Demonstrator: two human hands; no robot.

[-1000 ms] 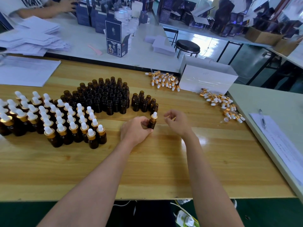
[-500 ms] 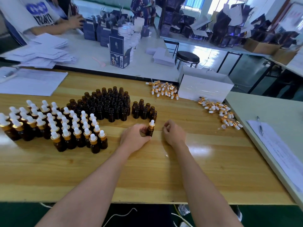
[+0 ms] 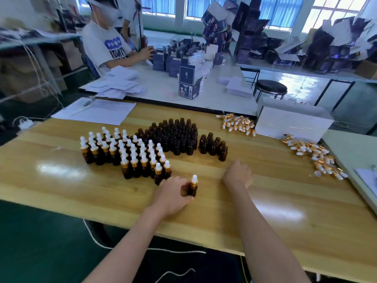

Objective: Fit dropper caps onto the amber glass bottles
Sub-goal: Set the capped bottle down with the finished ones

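Capped bottle (image 3: 192, 187) moved left, in left hand (image 3: 171, 198)

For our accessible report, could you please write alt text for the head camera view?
A person's left hand grips a capped amber bottle on a wooden table, beside rows of capped bottles; the right hand rests nearby. Uncapped bottles and loose dropper caps lie farther back.
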